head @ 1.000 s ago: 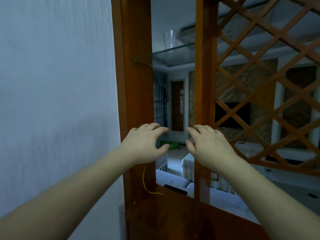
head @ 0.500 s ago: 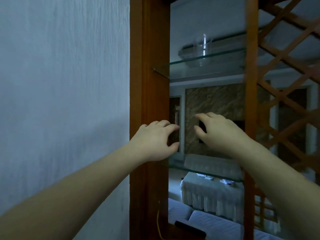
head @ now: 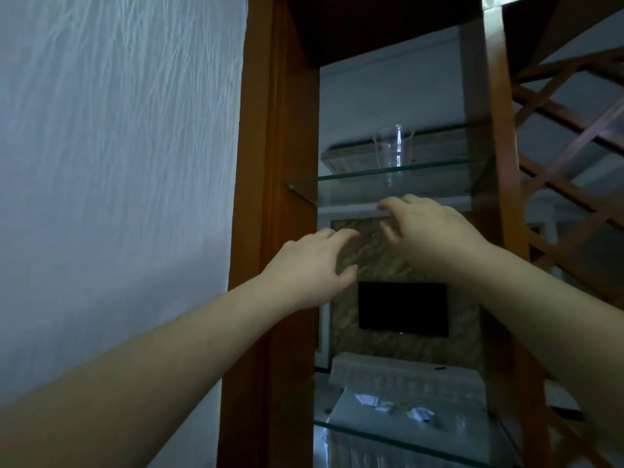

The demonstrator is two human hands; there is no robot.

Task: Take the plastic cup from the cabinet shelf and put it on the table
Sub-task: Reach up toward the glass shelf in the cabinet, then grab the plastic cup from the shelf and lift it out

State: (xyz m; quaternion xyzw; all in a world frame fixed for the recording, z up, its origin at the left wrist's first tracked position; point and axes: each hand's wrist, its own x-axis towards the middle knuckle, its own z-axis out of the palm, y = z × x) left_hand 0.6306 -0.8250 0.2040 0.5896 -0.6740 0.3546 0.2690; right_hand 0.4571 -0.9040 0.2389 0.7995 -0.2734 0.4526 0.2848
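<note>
While the clear cup [head: 394, 147] stands upright on the glass shelf [head: 354, 185], just above the right hand [head: 435, 236], that hand is open with curled fingers and holds nothing, and the left hand [head: 312, 268], lower down beside it, is open and empty too.

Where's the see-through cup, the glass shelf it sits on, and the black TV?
plastic cup [head: 393, 148], head view, middle of its clear wall.
upper glass shelf [head: 358, 177], head view, its front edge.
TV [head: 403, 309], head view, centre of the dark screen.
</note>
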